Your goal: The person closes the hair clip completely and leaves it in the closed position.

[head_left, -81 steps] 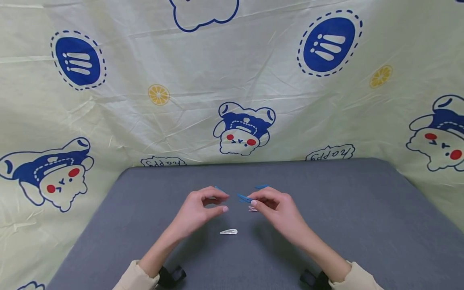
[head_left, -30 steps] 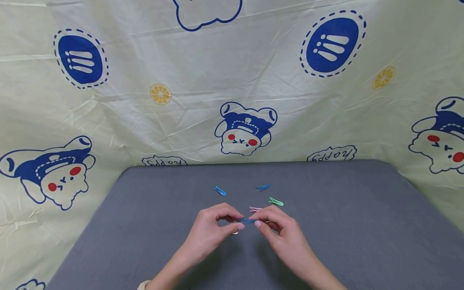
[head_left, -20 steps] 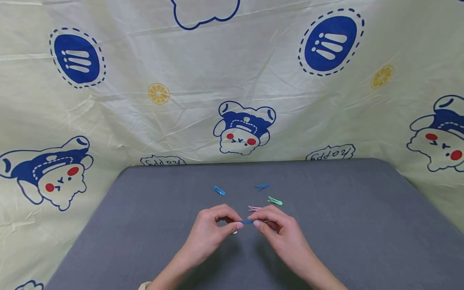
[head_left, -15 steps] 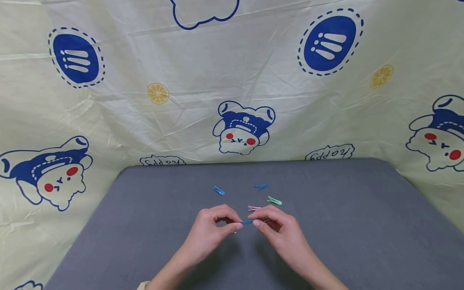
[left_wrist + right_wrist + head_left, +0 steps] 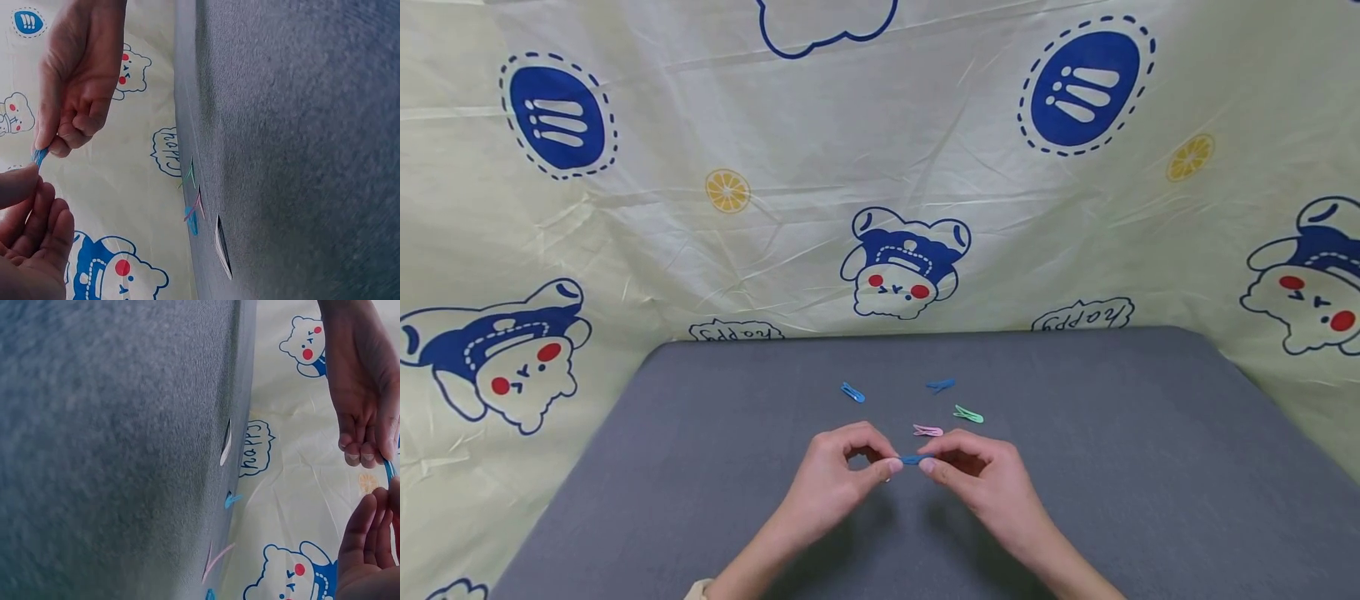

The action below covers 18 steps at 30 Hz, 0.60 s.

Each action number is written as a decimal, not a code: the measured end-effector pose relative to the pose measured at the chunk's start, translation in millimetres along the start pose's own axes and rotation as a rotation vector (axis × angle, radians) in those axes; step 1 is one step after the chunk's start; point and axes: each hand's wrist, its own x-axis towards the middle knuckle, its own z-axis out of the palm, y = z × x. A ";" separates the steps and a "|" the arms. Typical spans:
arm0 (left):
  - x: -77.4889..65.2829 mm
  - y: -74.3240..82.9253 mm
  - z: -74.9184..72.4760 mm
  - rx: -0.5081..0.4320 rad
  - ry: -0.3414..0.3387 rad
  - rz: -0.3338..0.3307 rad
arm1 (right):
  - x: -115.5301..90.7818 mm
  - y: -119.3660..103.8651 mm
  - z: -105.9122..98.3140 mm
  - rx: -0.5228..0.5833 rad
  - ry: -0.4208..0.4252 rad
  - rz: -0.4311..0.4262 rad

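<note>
Between my two hands, a little above the grey table, is a small blue hair clip (image 5: 912, 460). My left hand (image 5: 837, 467) pinches its left end between thumb and index finger. At the other end my right hand (image 5: 981, 469) pinches it the same way. Fingertips cover both ends of the clip, and in the left wrist view only a short blue piece (image 5: 39, 156) shows. Just beyond the hands lies a pink hair clip (image 5: 928, 431) with its halves spread. A white hair clip (image 5: 222, 247) lies below the hands, almost hidden in the head view.
A green hair clip (image 5: 968, 414) lies behind the right hand. Farther back are a blue clip (image 5: 941, 385) and, to the left, another blue clip (image 5: 852, 392). The grey table (image 5: 1150, 467) ends at a printed curtain (image 5: 805, 258).
Earlier only the right hand held the blue clip, forked, and the left hand was apart from it. Both hands have come lower and together; the left now grips it too. Lately the right fingers shifted slightly.
</note>
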 end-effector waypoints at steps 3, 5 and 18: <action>-0.9 -4.5 0.9 0.001 0.017 0.012 | -0.1 0.8 0.4 0.001 0.005 -0.009; -1.7 -6.0 1.3 0.002 0.027 0.023 | -0.7 0.9 0.7 0.002 0.008 -0.013; -4.4 -4.3 5.0 0.080 0.083 0.074 | -5.8 -2.9 7.3 -0.003 0.079 0.021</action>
